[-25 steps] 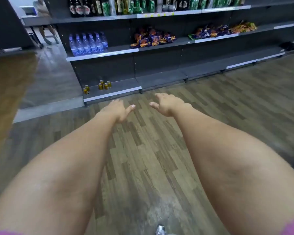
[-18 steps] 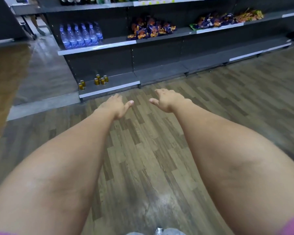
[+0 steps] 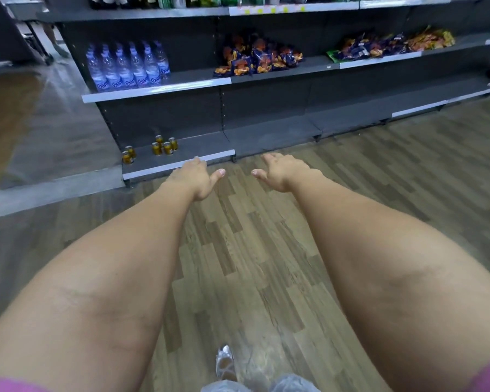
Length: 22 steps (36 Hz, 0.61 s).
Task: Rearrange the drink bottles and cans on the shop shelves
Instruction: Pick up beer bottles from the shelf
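Shop shelves (image 3: 159, 89) are now closer; both hands, left hand (image 3: 194, 179) and right hand (image 3: 283, 172), are held out loose and empty, gold cans (image 3: 163, 147) just beyond the left, so nothing's rearranged yet.

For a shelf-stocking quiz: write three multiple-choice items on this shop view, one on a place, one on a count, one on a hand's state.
1. Where do the small gold drink cans stand?
A. bottom grey metal shelf
B. middle shelf
C. floor

2. How many gold cans show?
A. three
B. six
C. ten

3. What do the left hand and right hand hold?
A. a bottle each
B. one can
C. nothing

Answers:
1 A, they sit at its left end, below the clear plastic water bottles.
2 B, two at the edge, four grouped beside them.
3 C, both hands hang open over the wood-pattern floor.
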Motion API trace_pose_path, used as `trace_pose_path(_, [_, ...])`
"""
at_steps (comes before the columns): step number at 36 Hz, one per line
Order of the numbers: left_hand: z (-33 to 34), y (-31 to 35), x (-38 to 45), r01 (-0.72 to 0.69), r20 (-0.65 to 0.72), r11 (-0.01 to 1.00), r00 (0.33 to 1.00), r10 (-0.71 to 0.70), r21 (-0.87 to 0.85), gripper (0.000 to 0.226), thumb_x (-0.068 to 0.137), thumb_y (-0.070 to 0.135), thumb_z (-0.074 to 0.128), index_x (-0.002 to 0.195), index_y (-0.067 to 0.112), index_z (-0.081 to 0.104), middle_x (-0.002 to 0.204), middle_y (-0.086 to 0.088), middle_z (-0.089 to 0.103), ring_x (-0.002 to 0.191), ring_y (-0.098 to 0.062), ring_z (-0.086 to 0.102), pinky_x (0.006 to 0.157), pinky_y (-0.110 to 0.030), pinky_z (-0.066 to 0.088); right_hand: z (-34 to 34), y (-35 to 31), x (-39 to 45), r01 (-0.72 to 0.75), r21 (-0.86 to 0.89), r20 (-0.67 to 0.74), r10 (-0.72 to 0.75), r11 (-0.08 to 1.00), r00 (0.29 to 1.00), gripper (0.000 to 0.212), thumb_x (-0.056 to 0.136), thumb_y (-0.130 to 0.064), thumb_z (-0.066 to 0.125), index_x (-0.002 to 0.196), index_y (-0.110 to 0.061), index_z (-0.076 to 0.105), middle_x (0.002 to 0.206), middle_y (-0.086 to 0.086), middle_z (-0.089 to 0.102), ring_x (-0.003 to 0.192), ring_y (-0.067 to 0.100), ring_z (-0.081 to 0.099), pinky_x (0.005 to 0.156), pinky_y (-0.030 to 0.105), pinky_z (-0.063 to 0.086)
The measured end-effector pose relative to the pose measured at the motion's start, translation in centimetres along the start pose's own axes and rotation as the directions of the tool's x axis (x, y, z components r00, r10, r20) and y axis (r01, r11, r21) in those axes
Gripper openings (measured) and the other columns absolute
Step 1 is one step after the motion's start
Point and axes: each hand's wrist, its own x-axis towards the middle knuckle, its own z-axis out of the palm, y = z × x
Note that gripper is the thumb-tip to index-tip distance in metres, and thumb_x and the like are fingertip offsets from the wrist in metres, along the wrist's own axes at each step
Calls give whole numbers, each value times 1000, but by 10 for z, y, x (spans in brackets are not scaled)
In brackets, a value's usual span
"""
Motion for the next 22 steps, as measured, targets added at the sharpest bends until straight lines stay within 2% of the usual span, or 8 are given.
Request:
trace_pose_path(8, [-42, -34, 109, -9, -43, 1000, 999, 9, 5, 73, 99, 55, 22, 150, 3, 18, 159, -14, 14, 145, -30, 17, 117, -44, 20, -35, -16, 111, -8, -7, -26, 7, 1000, 1000, 62, 99, -54, 29, 146, -15, 29, 152, 8, 31, 137, 31, 29, 109, 46, 29])
trace_pose_path(22, [-64, -39, 283, -18, 34, 999, 999, 17, 29, 75, 98, 57, 20, 149, 3, 19, 159, -14, 13, 146, -29, 12, 117, -44, 17, -66, 22, 283, -43, -5, 12, 43, 999, 999, 63, 99, -55, 29, 147, -15, 27, 153, 10, 30, 138, 32, 28, 109, 47, 28])
